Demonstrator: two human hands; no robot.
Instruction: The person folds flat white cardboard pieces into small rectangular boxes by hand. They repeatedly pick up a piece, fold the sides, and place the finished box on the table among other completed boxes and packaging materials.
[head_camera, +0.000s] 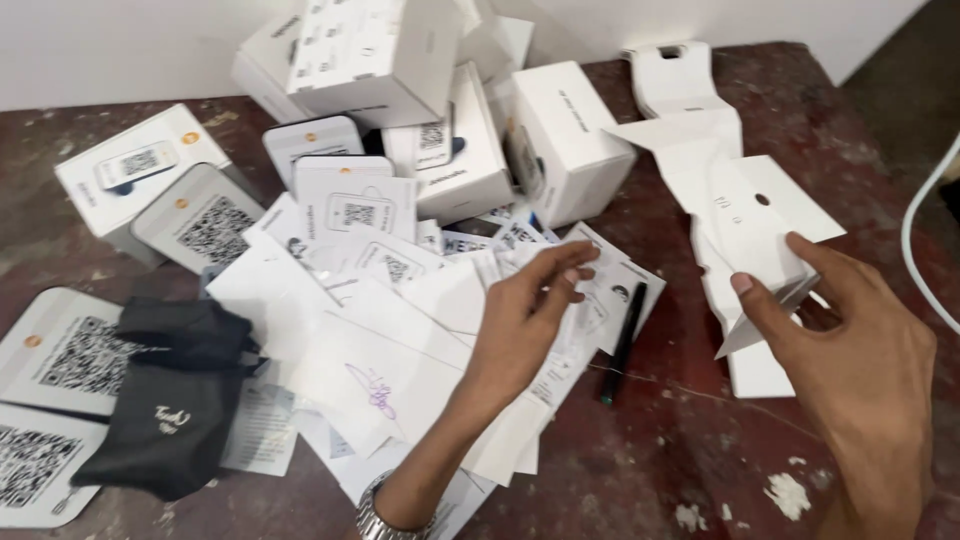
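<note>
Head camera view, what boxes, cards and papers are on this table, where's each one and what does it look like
White boxes: piled at the table's far middle, rectangular.
Code cards: far left and left edge, rounded, grey-white with black square patterns.
Loose paper slips: middle, white, under the left hand.
Unfolded carton: right, white, flat, held by the right hand.
Black pouches: near left, soft.
Black pen: between the hands.
</note>
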